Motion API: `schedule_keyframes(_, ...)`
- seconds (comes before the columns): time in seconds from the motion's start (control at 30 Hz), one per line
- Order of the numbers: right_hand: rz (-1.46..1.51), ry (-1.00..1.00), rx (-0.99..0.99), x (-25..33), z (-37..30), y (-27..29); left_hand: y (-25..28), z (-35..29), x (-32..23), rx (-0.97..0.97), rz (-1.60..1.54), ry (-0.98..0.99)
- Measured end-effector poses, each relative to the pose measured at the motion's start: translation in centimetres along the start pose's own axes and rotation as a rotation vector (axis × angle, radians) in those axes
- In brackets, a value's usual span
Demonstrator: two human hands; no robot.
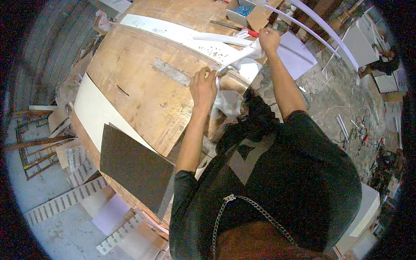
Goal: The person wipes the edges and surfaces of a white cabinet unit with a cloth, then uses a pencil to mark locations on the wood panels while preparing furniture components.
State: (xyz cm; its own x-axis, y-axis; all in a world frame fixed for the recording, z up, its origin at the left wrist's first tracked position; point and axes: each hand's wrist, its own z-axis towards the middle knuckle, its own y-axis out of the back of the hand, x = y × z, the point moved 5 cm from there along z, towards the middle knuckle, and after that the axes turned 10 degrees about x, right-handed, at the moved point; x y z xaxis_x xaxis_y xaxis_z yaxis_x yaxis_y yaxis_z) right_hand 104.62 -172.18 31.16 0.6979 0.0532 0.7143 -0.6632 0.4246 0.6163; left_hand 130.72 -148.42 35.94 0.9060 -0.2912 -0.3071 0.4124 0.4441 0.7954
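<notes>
My left hand [203, 89] pinches one end of a thin white strip [237, 57] above the near edge of the wooden worktable [143, 86]. From there the strip slants up to my right hand [269, 40], which is closed around its other end, where it looks bunched. Crumpled clear plastic film [227, 103] hangs down beside my left hand. A red-handled tool [252, 33] lies right by my right fingers; whether they touch it is unclear. Under the strip, a long white panel [173, 31] stretches across the table, with a narrower white piece [223, 39] on it.
A dark sheet [136, 169] and a cream sheet [97, 110] lie at the table's left. At the back stands a box of blue bits [240, 11]. A pale lilac sheet [297, 56] lies to the right. Offcuts and cables [362, 130] litter the floor; another person [383, 65] is at far right.
</notes>
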Motion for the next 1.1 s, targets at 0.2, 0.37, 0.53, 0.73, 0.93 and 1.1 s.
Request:
schedule_keyframes(0.2, 0.049, 0.049, 0.060, 5.2, -0.7, 1.4, -3.3, 0.1, 2.2, 0.166, -0.094, 0.245)
schedule_keyframes(0.37, 0.064, 0.396, 0.090, 10.3, 0.4, 2.4, -7.5, 0.2, 3.3, 0.130, -0.196, 0.453)
schedule_keyframes(0.53, -0.142, 0.215, 0.073, 9.6, 1.4, 3.7, -6.1, 1.7, 1.2, 0.165, -0.134, 0.292)
schedule_keyframes(0.73, -0.321, 0.090, 0.106, 1.9, 4.7, 3.0, -3.3, 4.2, -2.1, 0.189, -0.162, -0.009)
schedule_keyframes(0.93, -0.360, 0.104, -0.008, -7.2, 7.4, 4.5, -4.6, 0.7, -8.2, 0.500, -0.469, -0.151)
schedule_keyframes(1.1, -0.534, 0.004, -0.096, -8.0, 14.6, 7.6, 9.4, -2.9, -5.3, 0.661, -0.623, 0.222)
